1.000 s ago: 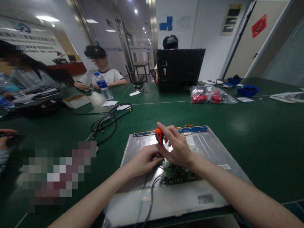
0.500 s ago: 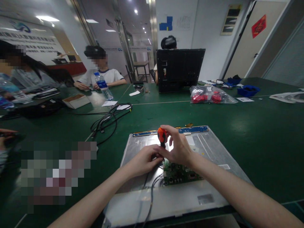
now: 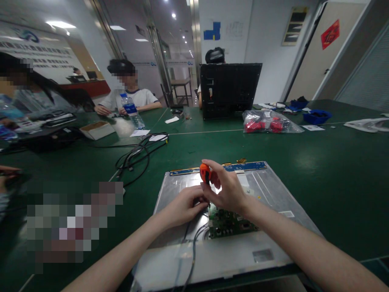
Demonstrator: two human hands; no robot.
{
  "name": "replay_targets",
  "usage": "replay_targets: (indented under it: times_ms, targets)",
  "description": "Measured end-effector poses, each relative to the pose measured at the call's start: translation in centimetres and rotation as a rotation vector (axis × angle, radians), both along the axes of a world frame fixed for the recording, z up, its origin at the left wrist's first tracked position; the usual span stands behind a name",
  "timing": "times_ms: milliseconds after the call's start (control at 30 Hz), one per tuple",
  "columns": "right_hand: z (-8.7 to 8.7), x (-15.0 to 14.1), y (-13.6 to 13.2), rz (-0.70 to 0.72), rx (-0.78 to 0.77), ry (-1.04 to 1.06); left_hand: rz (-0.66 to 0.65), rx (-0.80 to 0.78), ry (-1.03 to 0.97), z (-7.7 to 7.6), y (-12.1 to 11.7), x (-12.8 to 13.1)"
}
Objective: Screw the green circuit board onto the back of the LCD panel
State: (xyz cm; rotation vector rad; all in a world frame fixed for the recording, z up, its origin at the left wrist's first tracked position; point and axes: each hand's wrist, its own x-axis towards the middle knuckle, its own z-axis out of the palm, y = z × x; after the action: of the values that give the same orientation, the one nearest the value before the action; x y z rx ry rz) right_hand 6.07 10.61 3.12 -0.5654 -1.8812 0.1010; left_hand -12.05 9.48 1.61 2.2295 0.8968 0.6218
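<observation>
In my right hand (image 3: 226, 188) is a screwdriver (image 3: 205, 172) with an orange and black handle, held nearly upright between thumb and fingers. Its tip is hidden behind my left hand (image 3: 190, 205). The left fingers are curled together low at the screwdriver's shaft, by the edge of a green circuit board (image 3: 225, 227); what they pinch cannot be made out. The board is on the metal back of a display panel (image 3: 267, 198), which lies flat on the table. A dark cable (image 3: 194, 255) runs from beside the board toward me.
On the green table (image 3: 194, 148), black cables (image 3: 142, 150) are coiled at left, near a water bottle (image 3: 131, 109) and an open box (image 3: 97, 129). A black monitor (image 3: 231, 89), a bag with red items (image 3: 270, 121) and a blue tray (image 3: 317, 117) stand farther back. Other people sit around.
The screwdriver handle has tilted slightly to the left and my right fingers have shifted on it. My left hand has stayed almost in place.
</observation>
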Motion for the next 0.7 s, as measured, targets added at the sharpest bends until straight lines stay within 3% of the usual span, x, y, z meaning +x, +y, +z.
replay_targets:
  times_ms: [700]
  targets:
    - [-0.57,0.07,0.33,0.023,0.054,-0.006,0.013,-0.002,-0.017,-0.46,0.17,-0.08]
